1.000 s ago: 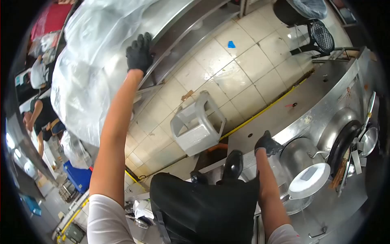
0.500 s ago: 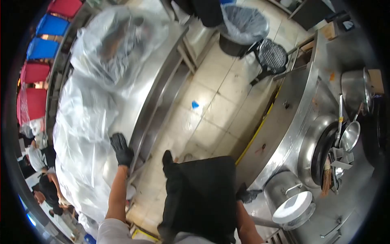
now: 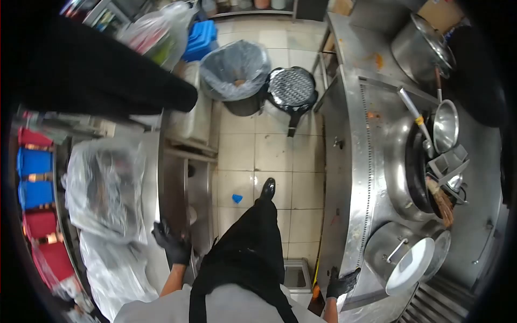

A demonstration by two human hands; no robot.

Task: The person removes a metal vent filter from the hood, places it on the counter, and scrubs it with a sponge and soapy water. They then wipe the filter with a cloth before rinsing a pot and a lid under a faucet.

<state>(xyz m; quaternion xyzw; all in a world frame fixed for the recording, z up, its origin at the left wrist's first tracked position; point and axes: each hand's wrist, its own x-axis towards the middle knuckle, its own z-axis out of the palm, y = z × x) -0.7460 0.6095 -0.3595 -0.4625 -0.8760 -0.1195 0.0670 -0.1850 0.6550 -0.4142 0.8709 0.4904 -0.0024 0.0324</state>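
Observation:
My left hand (image 3: pixel 173 245), in a black glove, is at the edge of the left steel counter (image 3: pixel 153 185), fingers apart and holding nothing. Plastic-covered goods (image 3: pixel 105 188) lie just beyond it on that counter. On the other side, my right hand (image 3: pixel 343 283), also black-gloved, rests on the front edge of the steel cooking range (image 3: pixel 358 215) with its fingers stretched out. A large steel pot (image 3: pixel 382 247) stands closest to this hand, with a white round lid or plate (image 3: pixel 410 266) leaning over it.
Ahead on the tiled floor (image 3: pixel 272 151) stand a lined trash bin (image 3: pixel 237 75) and a black stool-like object (image 3: pixel 292 89). A blue scrap (image 3: pixel 237 198) lies by my foot. The range holds a wok (image 3: pixel 401 167) and ladle (image 3: pixel 446 126). A dark shape (image 3: pixel 134 81) blocks the upper left.
My view has turned left and I have stepped forward along the aisle. The bin now appears nearer. Both hands have moved along the counter edges, still holding nothing.

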